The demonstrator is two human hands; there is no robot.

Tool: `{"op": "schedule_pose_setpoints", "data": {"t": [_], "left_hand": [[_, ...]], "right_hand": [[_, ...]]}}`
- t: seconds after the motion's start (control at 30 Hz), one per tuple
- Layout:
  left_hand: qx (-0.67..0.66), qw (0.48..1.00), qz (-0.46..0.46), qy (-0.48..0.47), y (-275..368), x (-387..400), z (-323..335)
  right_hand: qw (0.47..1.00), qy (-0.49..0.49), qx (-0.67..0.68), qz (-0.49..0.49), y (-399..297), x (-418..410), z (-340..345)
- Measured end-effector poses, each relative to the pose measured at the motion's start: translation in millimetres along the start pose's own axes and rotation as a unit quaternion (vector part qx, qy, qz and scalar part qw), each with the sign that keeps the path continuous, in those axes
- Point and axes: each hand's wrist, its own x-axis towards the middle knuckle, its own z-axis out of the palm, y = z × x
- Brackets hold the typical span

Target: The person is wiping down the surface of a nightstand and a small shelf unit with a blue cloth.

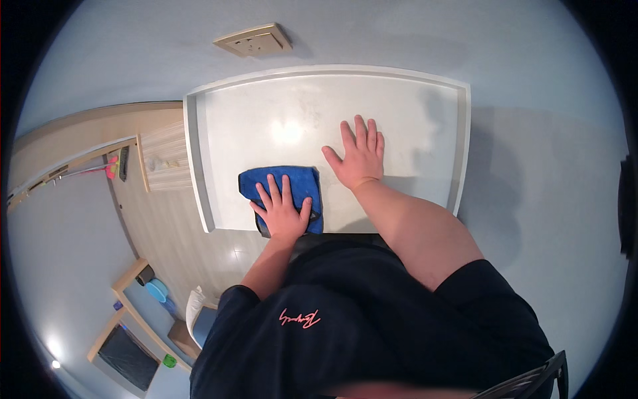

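Note:
A folded blue cloth with dark edging (299, 175) lies on the near left part of a white tabletop with raised rims (329, 71). My left hand (282, 212) rests flat on the cloth, fingers spread, pressing it against the surface. The cloth's near side reaches the front edge of the tabletop. To the right, my right hand (360, 158) lies palm down on the bare tabletop with its fingers apart and nothing in it. Faint smudges show on the surface beyond the cloth.
A wall socket (256, 42) sits on the wall behind the tabletop. Left of it stand a light wooden shelf (167, 149) and a broom (123, 163). Farther off at lower left are a blue basin (157, 290) and a chair with a white cover (195, 308). A wall runs along the right.

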Motion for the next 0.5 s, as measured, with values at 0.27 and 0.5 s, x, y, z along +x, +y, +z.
{"op": "schedule_pose_setpoints", "data": {"t": [0.27, 0.5], "left_hand": [[-0.039, 0.994, -0.098, 0.03, 30, 104, -24], [-0.04, 0.996, -0.077, 0.038, 40, 105, -19]], "right_hand": [[1.0, 0.015, 0.0, -0.002, 0, -1, 1], [1.0, -0.002, -0.015, 0.001, -6, 1, 0]]}}
